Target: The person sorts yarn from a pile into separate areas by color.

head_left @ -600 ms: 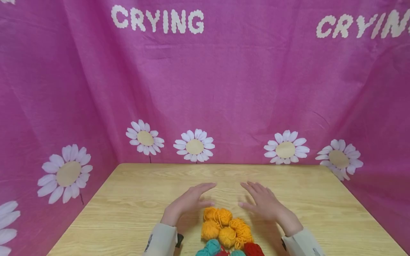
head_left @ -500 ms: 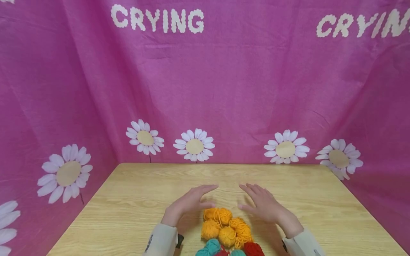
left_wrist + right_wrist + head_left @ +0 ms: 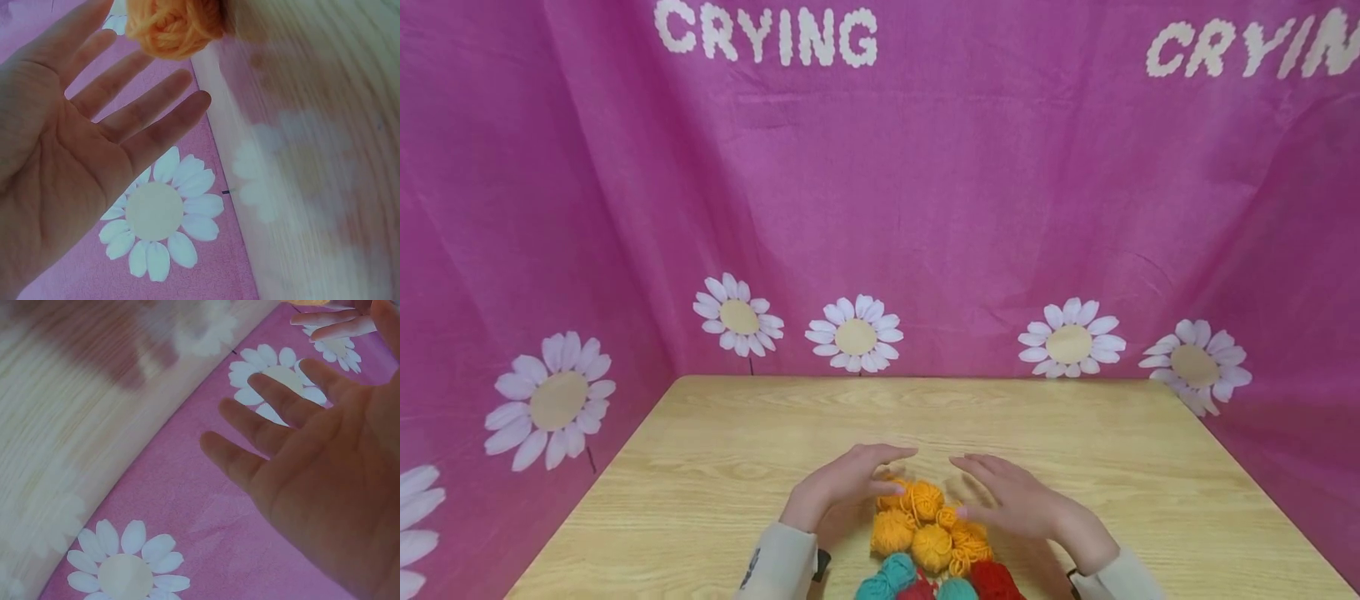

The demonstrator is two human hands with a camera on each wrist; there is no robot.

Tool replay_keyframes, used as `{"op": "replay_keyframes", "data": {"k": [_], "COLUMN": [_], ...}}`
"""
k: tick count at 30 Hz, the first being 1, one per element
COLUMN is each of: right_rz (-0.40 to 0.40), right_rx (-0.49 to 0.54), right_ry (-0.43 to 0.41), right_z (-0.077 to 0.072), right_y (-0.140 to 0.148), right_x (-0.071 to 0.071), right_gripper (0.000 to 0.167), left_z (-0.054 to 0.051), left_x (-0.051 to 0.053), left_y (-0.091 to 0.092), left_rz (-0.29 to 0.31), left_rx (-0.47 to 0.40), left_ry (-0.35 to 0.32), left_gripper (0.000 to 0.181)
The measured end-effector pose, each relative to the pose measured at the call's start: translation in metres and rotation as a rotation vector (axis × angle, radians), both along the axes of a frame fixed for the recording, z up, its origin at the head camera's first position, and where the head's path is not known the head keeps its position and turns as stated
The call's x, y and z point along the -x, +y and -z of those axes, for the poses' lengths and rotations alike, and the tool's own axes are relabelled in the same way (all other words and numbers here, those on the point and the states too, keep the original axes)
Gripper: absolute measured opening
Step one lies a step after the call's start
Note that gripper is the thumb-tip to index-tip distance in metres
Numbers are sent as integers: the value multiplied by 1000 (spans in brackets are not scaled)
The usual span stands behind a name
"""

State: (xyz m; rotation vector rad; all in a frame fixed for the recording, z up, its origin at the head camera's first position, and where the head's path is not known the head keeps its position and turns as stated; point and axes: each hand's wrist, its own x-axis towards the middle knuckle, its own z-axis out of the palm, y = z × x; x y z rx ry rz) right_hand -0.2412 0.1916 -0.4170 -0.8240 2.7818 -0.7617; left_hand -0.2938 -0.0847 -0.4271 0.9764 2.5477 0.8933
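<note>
Several orange yarn balls [image 3: 932, 547] lie bunched on the table at the lower middle of the head view. My left hand [image 3: 842, 482] hovers at their left and far side, fingers extended and palm turned inward, holding nothing. Opposite it, my right hand [image 3: 1026, 502] reaches over the right side of the orange group, its thumb in front of one ball; whether it touches cannot be told. In the left wrist view one orange yarn ball [image 3: 175, 28] shows beyond the spread fingers [image 3: 165, 128]. The right wrist view shows an empty palm with straight fingers [image 3: 234, 459].
Nearer the bottom edge sit teal yarn balls [image 3: 895, 573] and a red yarn ball [image 3: 992, 581], partly cut off by the frame. The wooden table [image 3: 700, 467] ends at a pink curtain [image 3: 955, 208] printed with daisies, which closes in the back and sides.
Both hands have come closer to me, drawing in over the orange yarn balls, and their fingertips are nearer each other. The head view has tilted slightly down. The yarn balls look unmoved.
</note>
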Motion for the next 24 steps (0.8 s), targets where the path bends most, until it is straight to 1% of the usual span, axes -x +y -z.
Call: {"op": "replay_keyframes", "data": {"k": [3,5,8,13,17,20,24], "right_rz": [-35,-56,-88,-133,-137,-136,-145], "right_rx": [6,10,0,-52,-59,-52,-65], "right_ry": [-35,-54,-66,-53,-102,-141,-141], "right_z": [1,2,3,4,5,7,10], "right_y": [0,0,0,-1,-2,-3,-6], "right_x": [-2,-4,-6,-8,-11,-14,-17], "right_gripper": [69,69,69,70,68,68,67], "left_z": [1,1,1,2,3,4,4], "left_x": [-1,-1,-2,-2,-2,-3,-4], "left_y": [1,1,2,3,3,2,2], "left_rz": [2,2,11,29,34,48,76], "left_rx": [5,17,35,51,64,90,121], "left_ry": [-32,-39,-34,-20,-11,28,78], "left_gripper": [58,57,55,52,50,46,39]}}
